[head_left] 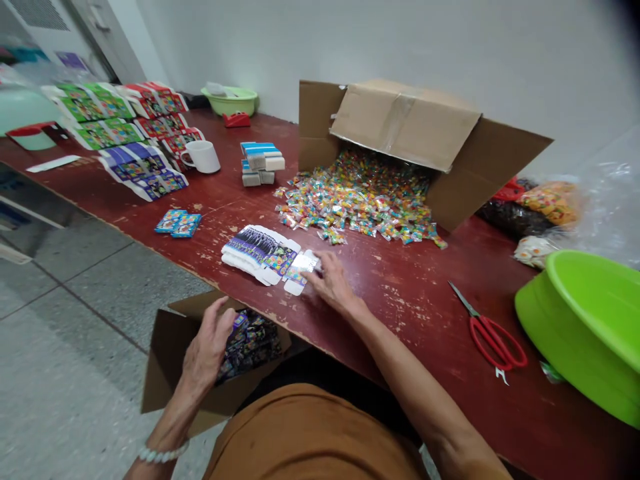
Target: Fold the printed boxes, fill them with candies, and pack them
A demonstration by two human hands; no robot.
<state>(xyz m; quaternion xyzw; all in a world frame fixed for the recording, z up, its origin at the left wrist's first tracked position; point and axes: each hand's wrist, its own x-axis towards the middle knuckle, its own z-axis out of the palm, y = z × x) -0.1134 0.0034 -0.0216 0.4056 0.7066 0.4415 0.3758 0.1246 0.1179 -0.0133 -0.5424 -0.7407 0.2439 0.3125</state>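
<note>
My right hand (333, 283) rests on the red table (410, 293), its fingers touching the end of a short stack of flat printed carton blanks (263, 253). My left hand (207, 347) is lower, over an open cardboard box (170, 360) on the floor side, and its fingers are closed on a dark printed packet (240, 327) at the top of the box's contents. A heap of small colourful wrapped sweets (360, 200) spills from a large tipped cardboard box (415, 133) just beyond my right hand.
Red-handled scissors (490, 333) lie at the right, next to stacked green basins (585, 320). Further left are a white mug (203, 157), small stacked boxes (260, 163), blue packets (177, 223) and rows of folded cartons (125, 133). Bags of goods (540, 207) sit behind.
</note>
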